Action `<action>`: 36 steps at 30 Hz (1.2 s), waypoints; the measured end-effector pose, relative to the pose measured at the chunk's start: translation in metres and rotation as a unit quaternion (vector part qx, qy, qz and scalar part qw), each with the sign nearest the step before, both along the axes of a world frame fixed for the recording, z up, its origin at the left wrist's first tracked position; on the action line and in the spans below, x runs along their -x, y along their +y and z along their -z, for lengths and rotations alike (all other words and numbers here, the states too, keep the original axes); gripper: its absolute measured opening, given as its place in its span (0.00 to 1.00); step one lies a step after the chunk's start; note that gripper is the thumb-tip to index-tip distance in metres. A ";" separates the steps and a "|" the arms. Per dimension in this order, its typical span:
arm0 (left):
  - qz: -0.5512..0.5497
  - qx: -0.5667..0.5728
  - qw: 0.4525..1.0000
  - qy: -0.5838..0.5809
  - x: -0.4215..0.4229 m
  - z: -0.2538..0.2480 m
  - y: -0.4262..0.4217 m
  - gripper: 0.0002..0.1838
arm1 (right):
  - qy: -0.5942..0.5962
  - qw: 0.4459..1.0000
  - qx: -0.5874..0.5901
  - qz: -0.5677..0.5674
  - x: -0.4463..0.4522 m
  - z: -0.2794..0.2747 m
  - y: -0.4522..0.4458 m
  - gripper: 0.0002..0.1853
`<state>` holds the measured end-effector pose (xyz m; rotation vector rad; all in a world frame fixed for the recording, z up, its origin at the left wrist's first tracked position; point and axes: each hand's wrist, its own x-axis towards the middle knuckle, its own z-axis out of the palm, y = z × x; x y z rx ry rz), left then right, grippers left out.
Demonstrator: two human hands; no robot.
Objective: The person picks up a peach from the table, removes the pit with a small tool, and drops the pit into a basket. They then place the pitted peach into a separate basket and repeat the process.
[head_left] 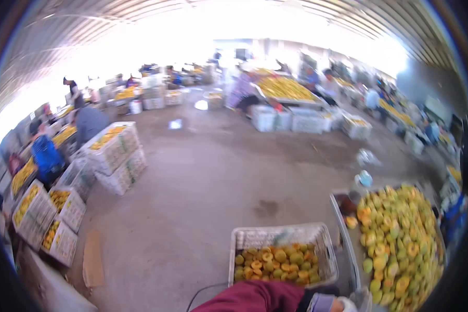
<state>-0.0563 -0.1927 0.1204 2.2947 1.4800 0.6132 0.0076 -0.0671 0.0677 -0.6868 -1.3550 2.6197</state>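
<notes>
Head cam: your L hand (342, 304) at bottom edge, blurred & mostly cut off; can't tell how far open or if it has hold of anything. R hand out of view. Maroon sleeve (255, 297) runs back L from the hand, overlapping near side of a white crate (275, 232). Crate sits just L of & beyond hand, part-filled w/ fruit halves (278, 260), yellow-green skins, orange cut faces. R of hand: tray (348, 247) w/ pale rim, big heap of similar halves (400, 239); one half (351, 222) at heap's L edge. Beyond tray, on floor: blue-white item (365, 179), then clear plastic (368, 157). Well L of hand: flat brown strip (93, 260), stacked crates (120, 161), person in blue (48, 158). Far ahead of hand: table (307, 102) piled yellow, person in purple top (243, 88) beside it.
</notes>
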 end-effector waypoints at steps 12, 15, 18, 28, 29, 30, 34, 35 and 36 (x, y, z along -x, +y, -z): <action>0.026 -0.201 0.978 0.059 -0.119 -0.063 0.013 0.09 | 0.025 0.975 -0.178 0.128 -0.054 -0.008 -0.026 0.19; 0.045 -0.200 0.975 0.083 -0.139 -0.072 0.014 0.09 | 0.013 0.975 -0.160 0.153 -0.064 -0.013 -0.025 0.19; 0.049 -0.193 0.973 0.116 -0.153 -0.080 0.011 0.09 | 0.050 0.969 -0.186 0.156 -0.084 -0.009 -0.017 0.19; 0.217 0.182 0.938 0.199 -0.105 -0.112 0.028 0.09 | 0.011 0.970 -0.116 0.215 -0.141 0.021 0.026 0.17; 0.215 0.242 0.928 0.183 -0.088 -0.102 0.039 0.12 | -0.058 0.958 -0.197 0.198 -0.148 0.023 0.040 0.20; 0.208 0.220 0.940 0.160 -0.070 -0.082 0.044 0.13 | -0.061 0.955 -0.193 0.218 -0.160 0.029 0.054 0.20; 0.090 0.245 0.960 0.099 -0.008 -0.026 0.064 0.18 | -0.362 0.602 -0.682 0.203 -0.231 0.033 0.129 0.23; 0.050 0.242 0.966 0.079 0.003 -0.014 0.067 0.18 | -0.445 0.557 -0.676 0.186 -0.243 0.017 0.142 0.23; 0.008 0.236 0.970 0.061 0.013 -0.003 0.070 0.19 | -0.523 0.507 -0.664 0.169 -0.252 0.004 0.154 0.23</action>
